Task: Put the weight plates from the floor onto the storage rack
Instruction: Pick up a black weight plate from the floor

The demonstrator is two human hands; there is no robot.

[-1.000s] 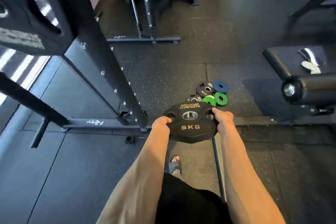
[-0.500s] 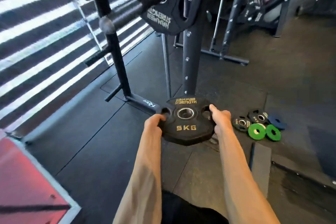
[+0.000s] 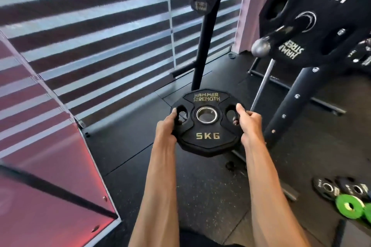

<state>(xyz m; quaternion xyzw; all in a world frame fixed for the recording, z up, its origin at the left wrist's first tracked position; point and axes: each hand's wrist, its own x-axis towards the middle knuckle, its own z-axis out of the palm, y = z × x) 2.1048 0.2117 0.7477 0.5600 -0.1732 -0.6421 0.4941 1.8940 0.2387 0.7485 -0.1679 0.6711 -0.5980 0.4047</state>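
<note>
A black 5 kg plate [image 3: 206, 138] marked Hammer Strength is held flat in front of me, above the floor. My left hand [image 3: 167, 126] grips its left edge with fingers through the grip hole. My right hand [image 3: 249, 123] grips its right edge the same way. To the upper right a black 10 kg plate [image 3: 329, 12] hangs on a rack peg [image 3: 261, 47] with a silver end cap. Farther back, a smaller black plate [image 3: 197, 5] sits on a peg of a thin upright post [image 3: 202, 54]. Small black plates [image 3: 326, 187] and green plates [image 3: 350, 206] lie on the floor at the lower right.
The thick black rack upright [image 3: 289, 104] slants up to the right of the held plate. A striped window blind [image 3: 90, 36] fills the left background. A red-lit slanted panel [image 3: 40, 156] stands at the lower left. Dark rubber floor [image 3: 124, 142] lies beneath.
The view has swung left and closer to the rack; the 10 kg plate and its peg are now at the upper right. Both hands still hold the 5 kg plate, now raised higher.
</note>
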